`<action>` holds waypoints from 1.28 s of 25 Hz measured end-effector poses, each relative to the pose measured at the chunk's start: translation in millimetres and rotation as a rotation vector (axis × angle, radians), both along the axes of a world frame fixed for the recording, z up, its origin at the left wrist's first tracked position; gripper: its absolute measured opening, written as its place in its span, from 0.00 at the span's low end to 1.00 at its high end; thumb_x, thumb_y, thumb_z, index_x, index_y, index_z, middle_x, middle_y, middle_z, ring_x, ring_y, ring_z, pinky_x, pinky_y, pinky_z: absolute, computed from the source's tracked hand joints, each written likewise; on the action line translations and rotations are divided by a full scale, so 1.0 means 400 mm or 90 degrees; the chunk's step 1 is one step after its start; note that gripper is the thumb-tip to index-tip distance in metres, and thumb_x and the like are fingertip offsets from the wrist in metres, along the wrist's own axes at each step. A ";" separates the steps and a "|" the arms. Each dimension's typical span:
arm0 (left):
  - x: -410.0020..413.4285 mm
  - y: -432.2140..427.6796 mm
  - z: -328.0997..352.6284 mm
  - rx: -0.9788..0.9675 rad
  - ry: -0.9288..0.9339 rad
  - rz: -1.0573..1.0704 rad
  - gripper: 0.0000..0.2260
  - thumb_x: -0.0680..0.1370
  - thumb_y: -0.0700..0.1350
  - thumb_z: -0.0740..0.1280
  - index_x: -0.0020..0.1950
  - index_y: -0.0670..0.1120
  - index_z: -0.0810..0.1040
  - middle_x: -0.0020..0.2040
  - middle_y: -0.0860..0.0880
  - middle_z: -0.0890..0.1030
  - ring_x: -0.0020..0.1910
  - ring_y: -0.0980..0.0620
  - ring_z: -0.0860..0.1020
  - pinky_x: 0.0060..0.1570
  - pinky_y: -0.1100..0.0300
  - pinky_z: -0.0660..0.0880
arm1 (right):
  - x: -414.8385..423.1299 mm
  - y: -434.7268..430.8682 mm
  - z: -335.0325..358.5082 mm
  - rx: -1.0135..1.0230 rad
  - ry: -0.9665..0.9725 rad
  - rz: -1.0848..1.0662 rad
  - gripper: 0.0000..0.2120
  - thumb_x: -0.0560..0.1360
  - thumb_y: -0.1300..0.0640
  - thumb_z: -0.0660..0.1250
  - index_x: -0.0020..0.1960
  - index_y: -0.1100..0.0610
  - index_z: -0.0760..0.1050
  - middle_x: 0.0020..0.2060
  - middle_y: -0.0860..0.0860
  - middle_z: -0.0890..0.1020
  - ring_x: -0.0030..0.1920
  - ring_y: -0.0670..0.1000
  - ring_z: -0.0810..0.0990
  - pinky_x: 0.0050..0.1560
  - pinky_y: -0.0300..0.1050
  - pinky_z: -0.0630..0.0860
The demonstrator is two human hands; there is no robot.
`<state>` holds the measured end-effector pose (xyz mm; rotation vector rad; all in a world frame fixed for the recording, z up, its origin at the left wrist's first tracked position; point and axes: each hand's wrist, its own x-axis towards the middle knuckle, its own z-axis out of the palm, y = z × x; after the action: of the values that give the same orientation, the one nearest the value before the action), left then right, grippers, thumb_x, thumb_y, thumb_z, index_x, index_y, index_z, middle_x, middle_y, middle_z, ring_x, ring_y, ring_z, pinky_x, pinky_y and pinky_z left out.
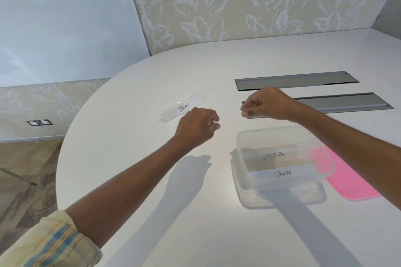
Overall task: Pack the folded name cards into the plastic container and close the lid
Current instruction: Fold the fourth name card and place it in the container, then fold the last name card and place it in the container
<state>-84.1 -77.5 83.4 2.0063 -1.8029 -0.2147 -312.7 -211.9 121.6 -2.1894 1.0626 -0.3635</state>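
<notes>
A clear plastic container (243,182) stands open on the white table at the right, with two folded name cards inside: "ZEBRA" (273,156) behind and "PANDA" (282,174) in front. A third folded card marked "BEAR" (182,108) lies on the table to the left of the container. My left hand (195,128) hovers just right of and in front of the BEAR card, fingers curled with nothing in them. My right hand (267,103) hangs above the table behind the container, fingers pinched together and holding nothing I can see. The pink lid (351,184) lies flat beside the container's right side.
Two grey metal cable trays (295,80) (347,103) are set into the table behind my right hand. The rounded table edge (65,136) runs along the left, with floor below it. Patterned partition walls stand behind the table.
</notes>
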 end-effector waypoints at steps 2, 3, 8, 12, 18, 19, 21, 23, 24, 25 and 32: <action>0.070 -0.006 -0.006 0.005 0.005 0.045 0.08 0.78 0.51 0.72 0.56 0.53 0.85 0.48 0.56 0.87 0.51 0.53 0.83 0.53 0.53 0.79 | 0.075 -0.023 0.002 -0.008 -0.004 0.005 0.07 0.72 0.52 0.81 0.48 0.52 0.88 0.42 0.52 0.89 0.48 0.56 0.88 0.46 0.41 0.81; 0.104 -0.011 -0.010 0.011 0.007 0.068 0.08 0.78 0.50 0.72 0.56 0.53 0.85 0.48 0.57 0.86 0.52 0.53 0.82 0.53 0.54 0.79 | 0.111 -0.035 0.001 -0.007 -0.005 0.009 0.08 0.72 0.51 0.81 0.48 0.52 0.88 0.42 0.53 0.89 0.49 0.57 0.88 0.49 0.44 0.82; 0.254 -0.052 -0.040 0.038 -0.002 0.144 0.12 0.78 0.49 0.73 0.61 0.52 0.83 0.55 0.54 0.85 0.55 0.48 0.82 0.54 0.52 0.79 | 0.279 -0.117 -0.028 0.038 -0.032 0.019 0.10 0.70 0.51 0.82 0.49 0.52 0.88 0.41 0.52 0.89 0.45 0.53 0.88 0.56 0.55 0.84; 0.345 -0.099 -0.081 0.041 -0.015 0.181 0.17 0.79 0.49 0.72 0.67 0.51 0.80 0.63 0.51 0.83 0.63 0.47 0.79 0.58 0.50 0.77 | 0.400 -0.182 -0.067 0.048 -0.045 0.011 0.12 0.70 0.55 0.83 0.52 0.53 0.87 0.45 0.53 0.89 0.44 0.49 0.85 0.49 0.47 0.83; 0.432 -0.200 -0.171 0.071 -0.037 0.217 0.19 0.79 0.50 0.72 0.68 0.46 0.78 0.63 0.45 0.80 0.63 0.43 0.78 0.55 0.49 0.77 | 0.549 -0.275 -0.179 -0.024 0.026 0.030 0.21 0.70 0.63 0.81 0.62 0.60 0.84 0.56 0.55 0.86 0.53 0.50 0.84 0.46 0.30 0.75; 0.444 -0.215 -0.192 0.080 -0.040 0.217 0.18 0.79 0.51 0.72 0.66 0.45 0.79 0.61 0.45 0.80 0.61 0.42 0.79 0.53 0.50 0.77 | 0.569 -0.290 -0.201 -0.041 0.038 0.037 0.22 0.71 0.64 0.81 0.64 0.60 0.83 0.59 0.55 0.86 0.54 0.49 0.83 0.49 0.32 0.76; 0.460 -0.235 -0.225 0.095 -0.043 0.211 0.17 0.78 0.51 0.72 0.63 0.44 0.79 0.57 0.45 0.81 0.58 0.42 0.79 0.47 0.52 0.75 | 0.602 -0.315 -0.243 -0.084 0.067 0.055 0.25 0.72 0.63 0.80 0.67 0.57 0.81 0.63 0.54 0.83 0.60 0.52 0.82 0.58 0.41 0.77; 0.473 -0.251 -0.249 0.102 -0.045 0.201 0.16 0.77 0.51 0.73 0.60 0.44 0.79 0.54 0.45 0.80 0.55 0.42 0.79 0.44 0.54 0.72 | 0.626 -0.335 -0.276 -0.135 0.119 0.076 0.27 0.73 0.62 0.78 0.71 0.54 0.78 0.68 0.53 0.80 0.68 0.54 0.78 0.66 0.51 0.76; 0.478 -0.258 -0.258 0.103 -0.047 0.199 0.14 0.77 0.50 0.72 0.58 0.44 0.79 0.52 0.45 0.81 0.53 0.42 0.79 0.43 0.54 0.71 | 0.637 -0.344 -0.289 -0.161 0.152 0.091 0.28 0.74 0.61 0.77 0.73 0.53 0.76 0.70 0.52 0.79 0.71 0.54 0.75 0.68 0.54 0.75; 0.483 -0.263 -0.264 0.100 -0.050 0.198 0.13 0.77 0.50 0.72 0.56 0.44 0.79 0.51 0.45 0.81 0.52 0.42 0.80 0.42 0.54 0.71 | 0.645 -0.352 -0.297 -0.182 0.181 0.110 0.29 0.74 0.60 0.76 0.74 0.52 0.75 0.71 0.52 0.78 0.72 0.55 0.74 0.69 0.55 0.74; 0.499 -0.267 -0.271 0.067 -0.042 0.201 0.05 0.74 0.45 0.72 0.45 0.44 0.80 0.42 0.45 0.81 0.42 0.40 0.77 0.37 0.55 0.70 | 0.667 -0.365 -0.317 -0.255 0.257 0.162 0.22 0.73 0.61 0.73 0.66 0.51 0.81 0.62 0.51 0.83 0.64 0.57 0.78 0.54 0.50 0.76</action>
<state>115.3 -184.3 -24.9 2.3629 -1.5108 -0.1498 -45.8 -357.8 -5.2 -2.8036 0.9556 -0.0133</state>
